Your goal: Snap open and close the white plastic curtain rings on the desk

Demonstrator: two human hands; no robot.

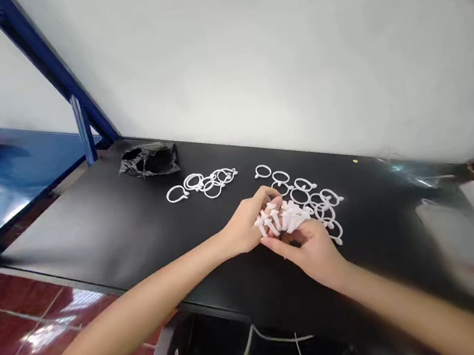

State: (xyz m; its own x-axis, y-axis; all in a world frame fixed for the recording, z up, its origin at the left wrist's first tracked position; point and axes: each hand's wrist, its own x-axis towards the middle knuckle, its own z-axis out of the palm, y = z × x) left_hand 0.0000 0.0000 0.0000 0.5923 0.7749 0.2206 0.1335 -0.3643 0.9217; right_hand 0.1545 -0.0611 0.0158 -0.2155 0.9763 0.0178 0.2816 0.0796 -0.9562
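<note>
My right hand (310, 249) is cupped palm up over the black table (97, 235) and holds a bunch of white plastic clips (285, 217) with their stems sticking out. My left hand (246, 222) reaches in from the left, its fingers curled and pinching at the bunch. Just behind my hands lie several loose white plastic rings (308, 192). A second group of white rings (205, 182) lies farther left on the table.
A crumpled black plastic bag (148, 159) sits at the table's back left. A blue metal frame (79, 127) and blue shelf (3, 171) stand at left. White cables (257, 342) hang under the table's front edge. Blurred clear plastic (418, 175) lies at right.
</note>
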